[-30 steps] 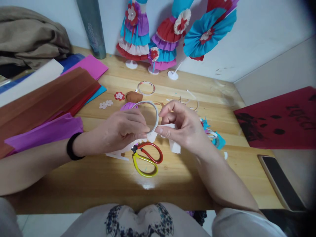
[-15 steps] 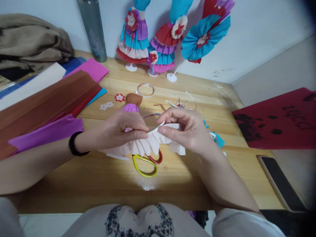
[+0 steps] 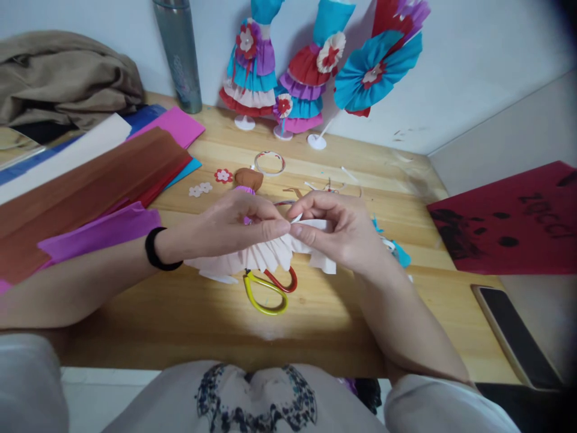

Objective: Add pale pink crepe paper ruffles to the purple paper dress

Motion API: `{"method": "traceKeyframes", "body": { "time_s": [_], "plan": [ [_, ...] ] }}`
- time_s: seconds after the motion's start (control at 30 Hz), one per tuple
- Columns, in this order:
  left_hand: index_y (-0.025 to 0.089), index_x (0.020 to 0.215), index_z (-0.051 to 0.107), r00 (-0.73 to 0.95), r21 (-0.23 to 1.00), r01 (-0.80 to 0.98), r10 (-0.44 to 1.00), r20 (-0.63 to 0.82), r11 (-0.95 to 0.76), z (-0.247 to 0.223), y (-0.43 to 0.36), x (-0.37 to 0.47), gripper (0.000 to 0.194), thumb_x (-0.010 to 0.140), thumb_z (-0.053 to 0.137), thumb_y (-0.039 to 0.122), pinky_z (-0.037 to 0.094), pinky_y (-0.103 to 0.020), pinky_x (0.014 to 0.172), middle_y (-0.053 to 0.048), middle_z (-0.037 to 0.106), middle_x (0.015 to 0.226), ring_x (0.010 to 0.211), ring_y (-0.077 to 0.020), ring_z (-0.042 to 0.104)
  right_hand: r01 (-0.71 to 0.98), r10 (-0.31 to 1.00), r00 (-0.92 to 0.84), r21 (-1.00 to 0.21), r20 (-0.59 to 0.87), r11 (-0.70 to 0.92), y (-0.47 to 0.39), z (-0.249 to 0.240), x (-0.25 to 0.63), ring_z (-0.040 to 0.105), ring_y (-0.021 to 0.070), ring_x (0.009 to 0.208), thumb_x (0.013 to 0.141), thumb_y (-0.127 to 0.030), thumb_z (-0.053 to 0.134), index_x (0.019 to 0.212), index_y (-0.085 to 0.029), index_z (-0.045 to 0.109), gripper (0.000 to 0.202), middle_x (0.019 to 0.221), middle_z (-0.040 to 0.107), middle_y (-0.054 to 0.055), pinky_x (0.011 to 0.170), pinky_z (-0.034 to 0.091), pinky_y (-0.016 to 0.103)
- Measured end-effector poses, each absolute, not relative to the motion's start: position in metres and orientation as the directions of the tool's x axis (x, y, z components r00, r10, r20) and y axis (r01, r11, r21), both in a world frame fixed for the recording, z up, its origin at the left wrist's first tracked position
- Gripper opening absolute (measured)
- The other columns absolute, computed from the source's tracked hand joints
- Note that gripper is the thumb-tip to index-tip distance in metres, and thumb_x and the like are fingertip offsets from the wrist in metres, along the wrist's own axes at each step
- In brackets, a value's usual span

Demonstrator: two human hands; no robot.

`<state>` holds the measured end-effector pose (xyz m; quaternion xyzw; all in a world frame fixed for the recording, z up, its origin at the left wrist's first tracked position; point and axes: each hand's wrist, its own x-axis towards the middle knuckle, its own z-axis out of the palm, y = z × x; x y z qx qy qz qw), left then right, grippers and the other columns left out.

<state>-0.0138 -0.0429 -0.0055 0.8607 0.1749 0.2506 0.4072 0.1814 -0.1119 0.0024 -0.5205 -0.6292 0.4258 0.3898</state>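
Note:
A pleated strip of white crepe paper [image 3: 269, 255] hangs from both my hands over the table. My left hand [image 3: 241, 225] pinches its top edge, thumb against fingers. Close beside it, my right hand [image 3: 336, 228] pinches the same edge, and the strip's flat, ungathered end drops below that palm. The fingertips of both hands nearly touch. Under the strip lie scissors [image 3: 267, 294] with a yellow and a red handle loop; the paper covers their blades. Just behind my left hand is a small brown and purple crepe-paper piece [image 3: 249, 179], partly hidden.
Folded crepe paper [image 3: 103, 189] in several colours lies at left, near a bottle [image 3: 180, 60] and brown cloth [image 3: 72, 72]. Ruffled paper dresses on stands [image 3: 252, 72] and a blue paper flower [image 3: 376, 69] line the wall. A red bag [image 3: 505, 222] and phone [image 3: 514, 337] are at right.
My left hand has moved right along the strip's top edge, up to my right fingertips. The right hand stays nearly in place. The view has shifted slightly.

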Motion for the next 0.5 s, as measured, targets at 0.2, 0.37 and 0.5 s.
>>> {"method": "traceKeyframes", "body": {
  "time_s": [0.2,0.37,0.5],
  "plan": [
    [0.013,0.058,0.06,0.836,0.889,0.177,0.541,0.09,-0.421,0.003,-0.044,-0.005,0.028,0.082,0.055,0.027,0.024,-0.024,0.05,0.003,0.041,0.053,0.054,-0.0078,0.036,0.334,0.98,-0.159,-0.927,0.123,0.17,-0.116,0.006,0.181,0.055,0.0127,0.062,0.074,-0.036,0.078,0.079,-0.021,0.065,0.021,0.072,0.063,0.0,0.054,0.043,0.026],
    [0.013,0.059,0.059,0.838,0.919,0.154,0.541,0.072,-0.362,0.007,-0.043,-0.005,0.026,0.08,0.051,0.026,0.026,-0.022,0.049,0.003,0.041,0.055,0.053,-0.0074,0.037,0.351,0.983,-0.133,-0.922,0.123,0.163,-0.12,0.013,0.186,0.046,0.0093,0.051,0.076,-0.036,0.076,0.093,-0.021,0.067,0.024,0.062,0.055,-0.004,0.047,0.034,0.024],
    [0.013,0.06,0.063,0.792,0.883,0.192,0.599,0.118,-0.428,0.007,-0.046,-0.005,0.026,0.08,0.052,0.024,0.023,-0.021,0.047,0.004,0.038,0.052,0.051,-0.0064,0.034,0.411,0.979,-0.108,-0.889,0.173,0.202,-0.122,0.011,0.185,0.048,0.0093,0.052,0.079,-0.035,0.074,0.095,-0.02,0.064,0.024,0.063,0.056,-0.004,0.048,0.034,0.024]
  ]
}}
